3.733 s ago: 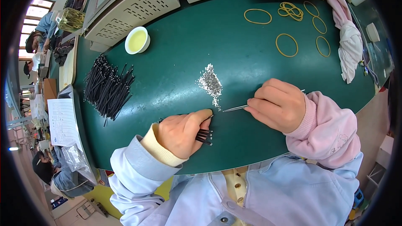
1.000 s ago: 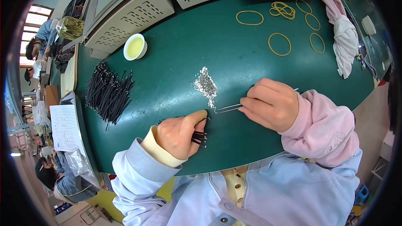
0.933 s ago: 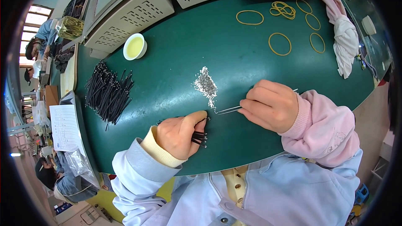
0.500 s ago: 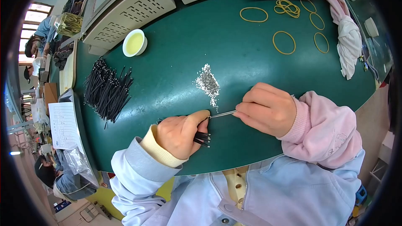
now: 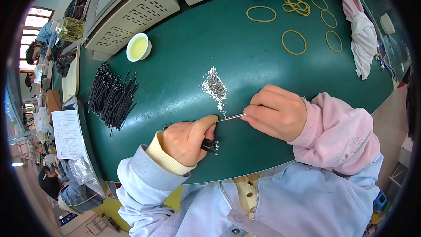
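My left hand (image 5: 180, 144) is closed around a small bundle of thin black wires (image 5: 210, 146), whose pale tips stick out below the fingers. In my right hand (image 5: 275, 113), pinched between thumb and fingers, is a pair of slim metal tweezers (image 5: 231, 117). Their points reach to my left thumb and forefinger; what they touch there is too small to make out. Just beyond lies a heap of tiny silvery-white pieces (image 5: 214, 86) on the green tabletop (image 5: 175, 79). A larger pile of black wires (image 5: 113, 101) rests to the left.
A white cup of yellowish liquid (image 5: 139, 47) stands behind the wire pile. Several rubber bands (image 5: 294, 42) lie at the far right, near a white cloth (image 5: 364, 46). Grey vented metal boxes (image 5: 136, 15) line the back. Left are a paper sheet (image 5: 66, 134) and other people.
The tweezers' points stay close to my left fingertips, and my right hand has shifted very slightly. The whole view has drifted a little; the wire bundle remains in my left hand.
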Tool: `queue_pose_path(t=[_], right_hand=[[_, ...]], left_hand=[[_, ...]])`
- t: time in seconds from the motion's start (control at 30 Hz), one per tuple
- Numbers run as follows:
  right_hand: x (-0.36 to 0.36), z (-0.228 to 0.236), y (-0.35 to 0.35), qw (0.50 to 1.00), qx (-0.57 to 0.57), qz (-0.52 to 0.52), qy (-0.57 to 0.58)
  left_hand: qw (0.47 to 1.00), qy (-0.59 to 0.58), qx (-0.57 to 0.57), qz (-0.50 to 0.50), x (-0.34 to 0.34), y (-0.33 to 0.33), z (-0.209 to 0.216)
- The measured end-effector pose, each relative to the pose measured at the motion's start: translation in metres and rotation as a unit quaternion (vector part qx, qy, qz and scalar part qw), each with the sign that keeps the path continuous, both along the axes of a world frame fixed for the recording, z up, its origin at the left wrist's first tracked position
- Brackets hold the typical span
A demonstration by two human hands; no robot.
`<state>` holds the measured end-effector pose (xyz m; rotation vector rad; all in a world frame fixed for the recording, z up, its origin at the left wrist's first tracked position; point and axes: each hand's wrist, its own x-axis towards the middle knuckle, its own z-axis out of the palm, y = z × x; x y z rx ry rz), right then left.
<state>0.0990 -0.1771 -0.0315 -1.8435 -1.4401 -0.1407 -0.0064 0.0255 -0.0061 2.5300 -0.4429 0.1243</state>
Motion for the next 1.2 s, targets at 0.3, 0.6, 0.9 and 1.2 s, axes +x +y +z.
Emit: queue_pose_path(t=[0.3, 0.6, 0.9, 1.2], right_hand=[[0.005, 0.003, -0.008, 0.997, -0.003, -0.014, -0.076], [0.004, 0.0, -0.007, 0.995, -0.004, -0.009, -0.099], [-0.004, -0.003, 0.002, 1.0, 0.017, -0.008, -0.006], [-0.003, -0.001, 0.002, 1.0, 0.004, -0.016, 0.002]], left_hand=[[1.0, -0.004, 0.022, 0.011, -0.004, 0.0, 0.004], [1.0, 0.007, 0.017, -0.004, -0.003, 0.004, 0.002], [0.999, 0.01, 0.025, -0.018, -0.002, 0.003, 0.002], [1.0, 0.01, 0.013, -0.026, -0.001, 0.004, 0.002]])
